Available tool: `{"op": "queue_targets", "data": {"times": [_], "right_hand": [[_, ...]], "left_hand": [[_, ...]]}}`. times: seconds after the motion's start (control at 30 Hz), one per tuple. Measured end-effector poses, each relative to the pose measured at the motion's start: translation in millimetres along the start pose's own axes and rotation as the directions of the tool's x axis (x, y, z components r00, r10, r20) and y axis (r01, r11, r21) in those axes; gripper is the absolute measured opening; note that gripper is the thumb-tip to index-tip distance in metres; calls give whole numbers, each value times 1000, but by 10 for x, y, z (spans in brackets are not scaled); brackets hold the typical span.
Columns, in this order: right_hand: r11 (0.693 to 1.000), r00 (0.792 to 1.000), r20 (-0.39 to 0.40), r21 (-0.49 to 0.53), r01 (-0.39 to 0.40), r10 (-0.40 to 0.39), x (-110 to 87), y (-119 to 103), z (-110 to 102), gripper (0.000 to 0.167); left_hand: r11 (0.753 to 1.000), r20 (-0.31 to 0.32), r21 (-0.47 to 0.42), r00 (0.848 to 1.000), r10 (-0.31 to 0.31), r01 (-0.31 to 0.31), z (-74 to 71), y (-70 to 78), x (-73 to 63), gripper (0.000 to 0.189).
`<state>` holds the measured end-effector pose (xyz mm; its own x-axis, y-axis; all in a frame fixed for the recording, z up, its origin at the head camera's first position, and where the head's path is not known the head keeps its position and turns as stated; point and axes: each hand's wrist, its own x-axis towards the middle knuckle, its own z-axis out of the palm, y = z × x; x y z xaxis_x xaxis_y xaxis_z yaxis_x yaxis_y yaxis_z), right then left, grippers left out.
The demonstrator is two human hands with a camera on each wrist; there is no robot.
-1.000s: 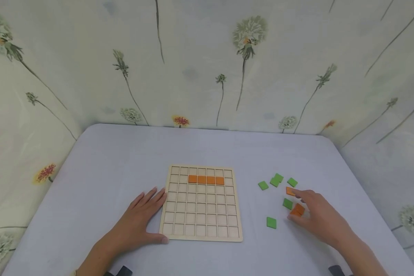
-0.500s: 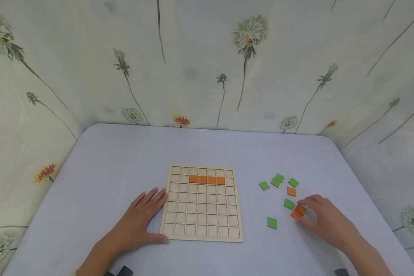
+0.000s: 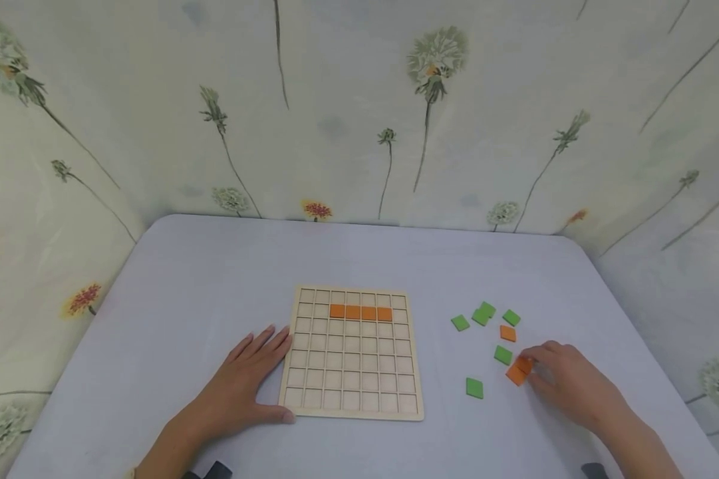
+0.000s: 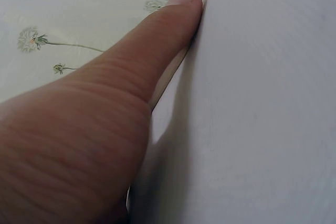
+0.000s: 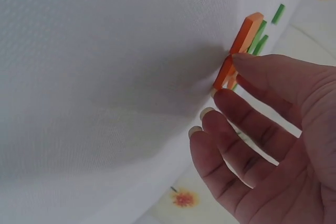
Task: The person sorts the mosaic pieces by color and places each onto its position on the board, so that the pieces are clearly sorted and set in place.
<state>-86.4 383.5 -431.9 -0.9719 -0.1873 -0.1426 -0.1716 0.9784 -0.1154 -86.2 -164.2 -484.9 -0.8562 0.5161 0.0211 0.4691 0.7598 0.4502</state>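
Note:
My left hand (image 3: 239, 382) lies with straight fingers along the left side of a wooden grid board (image 3: 352, 362), its thumb against the near corner. In the left wrist view, the thumb (image 4: 152, 40) presses on the board's edge. Several orange tiles (image 3: 360, 312) sit in a row in the board's second row from the back. To the right, my right hand (image 3: 575, 386) pinches an orange square tile (image 5: 224, 72) between thumb and index finger, low over the table. Another orange tile (image 3: 517, 376) touches or overlaps it; which one I cannot tell.
Several green tiles (image 3: 503, 354) lie scattered between the board and my right hand. A lone orange tile (image 3: 508, 333) is among them. The table has a white cover (image 3: 245, 259), and a flower-patterned cloth (image 3: 347, 100) hangs behind it.
My right hand has drawn back from the lone orange tile, and its thumb and index finger have closed on one of the two nearer orange tiles. The left hand stays in place.

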Motion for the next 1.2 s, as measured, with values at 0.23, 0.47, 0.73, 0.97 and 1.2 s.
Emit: {"op": "queue_targets", "data": {"times": [0.23, 0.47, 0.73, 0.97, 1.2], "right_hand": [[1000, 1000, -30, 20, 2, -2, 23, -14, 0, 26], [994, 995, 41, 58, -98, 96, 52, 11, -8, 31], [985, 985, 86, 76, -158, 151, 116, 54, -17, 22], [973, 975, 115, 111, -201, 188, 146, 62, -2, 26], [965, 970, 126, 133, -226, 209, 144, 79, -12, 29]], "left_hand": [[1000, -4, -7, 1000, 12, -12, 7, 4, 3, 120], [1000, 5, 13, 1000, 1, -1, 16, -3, 2, 120], [1000, 4, 30, 1000, -6, 6, 28, -28, 11, 121], [999, 8, 35, 1000, -9, 9, 28, -34, 10, 122], [1000, -3, 31, 1000, -5, 5, 19, -27, 11, 121]]}}
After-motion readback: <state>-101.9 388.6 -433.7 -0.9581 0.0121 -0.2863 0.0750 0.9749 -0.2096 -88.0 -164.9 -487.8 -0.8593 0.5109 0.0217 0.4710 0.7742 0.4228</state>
